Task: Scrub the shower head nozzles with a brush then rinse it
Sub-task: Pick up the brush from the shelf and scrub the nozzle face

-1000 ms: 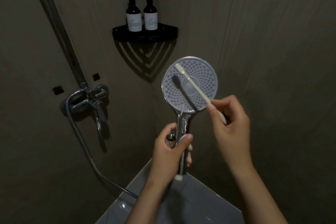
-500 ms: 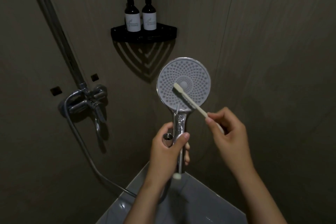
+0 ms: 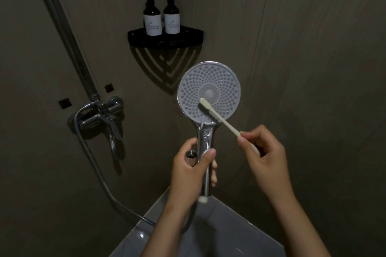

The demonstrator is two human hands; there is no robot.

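Observation:
A chrome hand shower head (image 3: 217, 81) with a round grey nozzle face points toward me in the middle of the view. My left hand (image 3: 192, 169) grips its shiny handle from the left, thumb across the front. My right hand (image 3: 263, 156) pinches the end of a cream toothbrush (image 3: 221, 120). The brush head lies on the lower part of the nozzle face, just below its centre disc, casting a dark shadow there.
A chrome mixer tap (image 3: 100, 117) with a riser pipe is mounted on the left wall, and its hose (image 3: 98, 171) loops down toward the shower handle. Two dark pump bottles (image 3: 161, 16) stand on a black corner shelf (image 3: 165, 38). A pale grey basin corner (image 3: 229, 233) lies below my hands.
The toothbrush head has slid down the nozzle face from the top rim to below the centre, my right hand drawing back and down. The left hand keeps its grip.

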